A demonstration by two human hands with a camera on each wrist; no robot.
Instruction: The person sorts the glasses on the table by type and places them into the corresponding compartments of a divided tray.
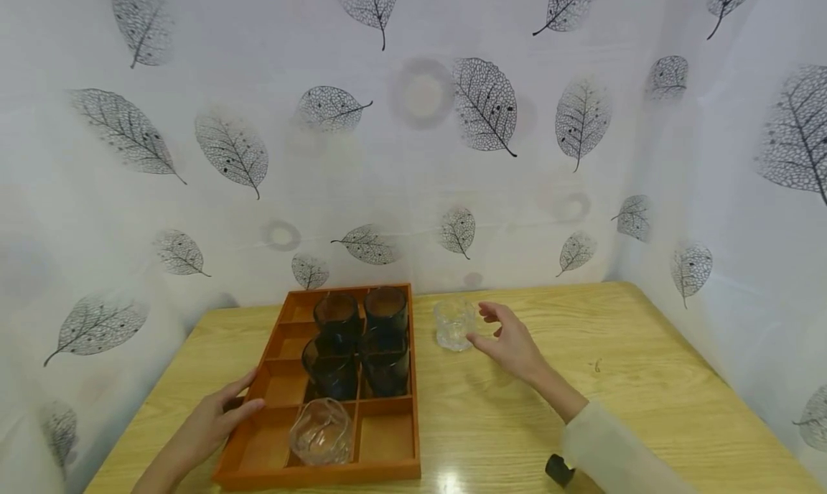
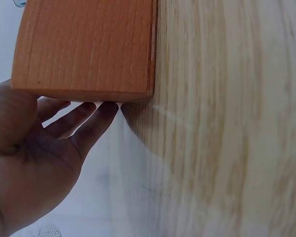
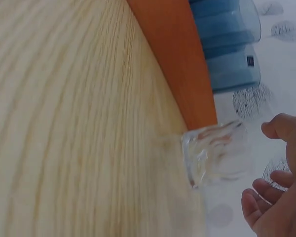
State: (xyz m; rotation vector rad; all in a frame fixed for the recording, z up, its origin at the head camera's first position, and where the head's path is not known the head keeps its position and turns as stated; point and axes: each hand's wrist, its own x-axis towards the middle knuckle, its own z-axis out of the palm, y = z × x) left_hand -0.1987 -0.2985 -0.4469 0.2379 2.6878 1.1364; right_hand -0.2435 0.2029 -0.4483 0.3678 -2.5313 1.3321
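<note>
My right hand (image 1: 510, 343) is just right of a clear, wavy-sided glass (image 1: 454, 325) standing on the table. Its thumb and fingers are spread apart, and a gap shows between the hand (image 3: 281, 177) and the glass (image 3: 217, 153) in the right wrist view. On the left, my other hand (image 1: 209, 422) rests against the side of a divided wooden box (image 1: 323, 474); the left wrist view shows its extended fingertips touching the box wall (image 2: 89, 49). Several dark blue-tinted glasses (image 1: 385, 361) stand in the box compartments. A second clear glass (image 1: 321, 433) sits tilted in the front middle.
A small black object (image 1: 558, 470) lies near my right sleeve at the table's front. The light wood table (image 1: 620, 379) extends to the right of the box. Behind it hangs a white curtain (image 1: 400, 185) printed with grey leaves.
</note>
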